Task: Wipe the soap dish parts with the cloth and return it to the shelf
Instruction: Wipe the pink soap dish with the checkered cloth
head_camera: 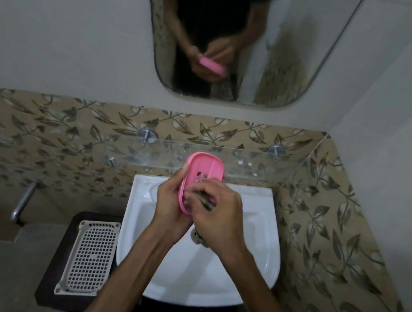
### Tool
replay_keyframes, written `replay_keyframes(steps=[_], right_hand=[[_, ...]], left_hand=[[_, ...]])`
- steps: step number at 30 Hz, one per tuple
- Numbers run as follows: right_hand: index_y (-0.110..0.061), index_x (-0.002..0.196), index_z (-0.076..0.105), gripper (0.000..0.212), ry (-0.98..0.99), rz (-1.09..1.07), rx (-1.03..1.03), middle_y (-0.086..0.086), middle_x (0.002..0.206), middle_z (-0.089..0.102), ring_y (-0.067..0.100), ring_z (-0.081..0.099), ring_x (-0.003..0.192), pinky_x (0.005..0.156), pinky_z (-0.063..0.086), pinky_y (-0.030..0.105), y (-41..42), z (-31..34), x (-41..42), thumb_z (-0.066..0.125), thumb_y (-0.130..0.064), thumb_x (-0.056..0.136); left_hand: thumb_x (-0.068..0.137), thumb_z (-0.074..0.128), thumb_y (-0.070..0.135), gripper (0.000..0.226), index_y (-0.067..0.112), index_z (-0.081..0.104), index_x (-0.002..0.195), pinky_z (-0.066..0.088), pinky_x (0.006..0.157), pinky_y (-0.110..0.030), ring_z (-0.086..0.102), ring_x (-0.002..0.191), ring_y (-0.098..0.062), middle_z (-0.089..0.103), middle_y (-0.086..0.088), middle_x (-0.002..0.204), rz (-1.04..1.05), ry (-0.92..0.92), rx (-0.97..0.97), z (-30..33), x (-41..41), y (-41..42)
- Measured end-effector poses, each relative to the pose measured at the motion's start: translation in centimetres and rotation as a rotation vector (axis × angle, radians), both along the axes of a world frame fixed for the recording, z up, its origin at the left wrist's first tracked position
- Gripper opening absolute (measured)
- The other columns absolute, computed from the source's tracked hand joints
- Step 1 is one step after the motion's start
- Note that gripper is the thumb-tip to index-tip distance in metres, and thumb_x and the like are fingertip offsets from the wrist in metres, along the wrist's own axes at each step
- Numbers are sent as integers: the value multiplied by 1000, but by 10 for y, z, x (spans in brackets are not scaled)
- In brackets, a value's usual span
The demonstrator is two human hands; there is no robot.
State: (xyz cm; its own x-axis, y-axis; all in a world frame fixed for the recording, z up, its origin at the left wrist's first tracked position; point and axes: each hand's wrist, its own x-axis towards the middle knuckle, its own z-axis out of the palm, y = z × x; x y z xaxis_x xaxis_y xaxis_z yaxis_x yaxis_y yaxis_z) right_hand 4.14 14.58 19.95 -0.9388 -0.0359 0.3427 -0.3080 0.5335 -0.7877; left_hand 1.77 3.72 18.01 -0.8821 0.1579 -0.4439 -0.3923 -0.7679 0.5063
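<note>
Pink soap dish (203,173) is up over the sink (262,234), tilted on edge, perforated face toward me, glass shelf (253,164) just behind it at 12 o'clock. My left hand (170,202) grips its 9 o'clock rim, fingers wrapped round the back. My right hand (217,212) pinches the bunched cloth (205,202) against the lower part of the face; motion blur there, so exact contact is unclear. Judgement: thin moulded plastic, light, stiff, likely slick if wet, may crack if dropped on the ceramic. Best held by the long rims, not the slotted middle. Cloth is soft and conforms into the slots.
</note>
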Motion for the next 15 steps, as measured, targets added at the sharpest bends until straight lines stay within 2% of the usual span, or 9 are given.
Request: replay_keyframes(steps=[3,7,10,12,15], right_hand=[[-18,92,82,17,13,118,94,-6,94,79,9,72,89,84,61,38,17,-8,8,81,-5,81],[-14,93,80,15,157,-32,141,0,95,79,15,73,87,79,61,34,30,-1,-11,83,-3,83],[-15,93,80,16,138,-22,149,0,95,78,17,73,85,77,60,35,27,-8,-3,81,-3,83],[-16,92,81,16,50,-1,113,-3,94,79,14,73,85,77,61,38,22,-19,12,81,-3,82],[-20,89,84,17,-123,33,-83,-12,91,80,7,76,89,84,62,34,19,-26,19,81,-4,83]], left_hand=[[93,65,43,65,-8,63,134,41,113,-54,55,120,-46,58,-34,130,-3,-2,-40,-4,0,-5],[92,65,40,46,2,79,114,57,94,-44,70,104,-33,71,-24,117,9,85,-72,-5,4,1],[90,67,42,39,9,84,102,62,82,-38,75,91,-29,77,-18,102,20,136,-165,-3,1,0],[87,70,42,41,7,82,105,63,83,-41,75,93,-35,77,-25,103,16,158,-225,-5,1,0],[77,74,49,52,8,82,107,60,91,-46,74,98,-39,75,-31,108,10,144,-257,-10,6,3]])
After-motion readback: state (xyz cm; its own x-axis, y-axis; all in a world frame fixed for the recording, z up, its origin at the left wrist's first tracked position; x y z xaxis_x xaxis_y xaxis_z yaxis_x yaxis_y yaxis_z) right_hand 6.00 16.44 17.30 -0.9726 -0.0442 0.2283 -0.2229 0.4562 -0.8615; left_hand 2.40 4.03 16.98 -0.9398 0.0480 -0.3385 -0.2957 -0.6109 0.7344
